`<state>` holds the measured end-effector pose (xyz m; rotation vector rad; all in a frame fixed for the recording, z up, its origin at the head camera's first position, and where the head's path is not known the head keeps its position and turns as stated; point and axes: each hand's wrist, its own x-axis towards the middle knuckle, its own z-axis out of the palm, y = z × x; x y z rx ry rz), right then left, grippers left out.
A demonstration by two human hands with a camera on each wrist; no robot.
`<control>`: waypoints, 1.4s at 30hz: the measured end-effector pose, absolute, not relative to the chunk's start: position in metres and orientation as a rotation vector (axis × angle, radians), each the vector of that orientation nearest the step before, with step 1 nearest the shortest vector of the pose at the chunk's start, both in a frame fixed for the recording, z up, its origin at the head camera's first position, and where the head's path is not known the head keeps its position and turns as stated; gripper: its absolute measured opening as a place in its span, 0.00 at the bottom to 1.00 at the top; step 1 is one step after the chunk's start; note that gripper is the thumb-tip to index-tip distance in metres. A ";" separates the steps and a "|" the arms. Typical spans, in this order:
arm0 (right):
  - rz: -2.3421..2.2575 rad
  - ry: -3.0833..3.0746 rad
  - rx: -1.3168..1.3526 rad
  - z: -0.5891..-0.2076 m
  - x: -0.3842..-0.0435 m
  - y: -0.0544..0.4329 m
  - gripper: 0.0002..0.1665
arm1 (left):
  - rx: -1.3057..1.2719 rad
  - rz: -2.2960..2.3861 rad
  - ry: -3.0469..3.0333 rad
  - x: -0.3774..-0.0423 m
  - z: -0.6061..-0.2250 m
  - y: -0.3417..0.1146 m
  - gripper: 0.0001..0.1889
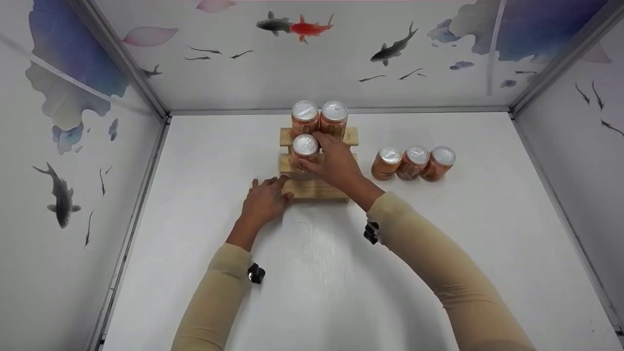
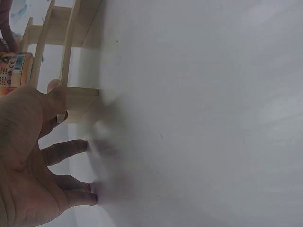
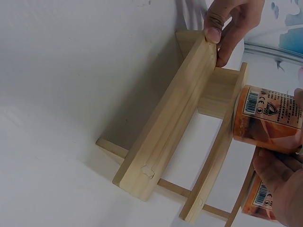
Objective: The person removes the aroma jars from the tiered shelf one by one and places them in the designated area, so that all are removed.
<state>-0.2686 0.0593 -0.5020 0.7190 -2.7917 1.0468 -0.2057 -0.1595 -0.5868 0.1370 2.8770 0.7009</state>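
Observation:
A three-step wooden stand (image 1: 317, 189) sits on the white table. My left hand (image 1: 265, 200) pinches the left end of its lowest front board (image 3: 168, 123) between thumb and finger, with the other fingers down on the table. My right hand (image 1: 339, 163) grips an orange can (image 1: 305, 145) with a silver top, thumb in front and fingers behind. In the right wrist view this can (image 3: 265, 116) is upright, its base right at the middle step. Two matching cans, a left one (image 1: 305, 117) and a right one (image 1: 334, 117), stand side by side on the top step.
To the right of the stand, three more orange cans stand in a row: a near-side one (image 1: 386, 164), a middle one (image 1: 413, 163) and an outer one (image 1: 438, 164). White panels (image 1: 312, 73) printed with fish enclose the table at the back and sides.

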 end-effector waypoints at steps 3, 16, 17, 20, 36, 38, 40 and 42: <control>1.053 -2.776 0.713 -0.503 -0.269 0.059 0.41 | 0.135 0.699 2.876 -0.206 -0.588 -0.159 0.31; 1.051 -2.703 0.732 -0.506 -0.270 0.065 0.39 | 0.182 0.619 2.913 -0.209 -0.587 -0.155 0.30; 1.055 -2.702 0.731 -0.506 -0.270 0.065 0.39 | 0.186 0.617 2.917 -0.209 -0.587 -0.155 0.30; 1.064 -2.706 0.723 -0.505 -0.270 0.067 0.39 | 0.198 0.608 2.930 -0.209 -0.587 -0.155 0.30; 1.081 -2.661 0.765 -0.506 -0.266 0.095 0.39 | 0.161 0.679 2.914 -0.207 -0.589 -0.159 0.31; 1.077 -2.662 0.765 -0.506 -0.265 0.099 0.38 | 0.157 0.695 2.906 -0.207 -0.589 -0.159 0.31; 1.067 -2.668 0.758 -0.506 -0.265 0.102 0.39 | 0.154 0.696 2.899 -0.207 -0.588 -0.159 0.31; 1.059 -2.674 0.750 -0.505 -0.264 0.106 0.39 | 0.148 0.694 2.890 -0.207 -0.587 -0.158 0.31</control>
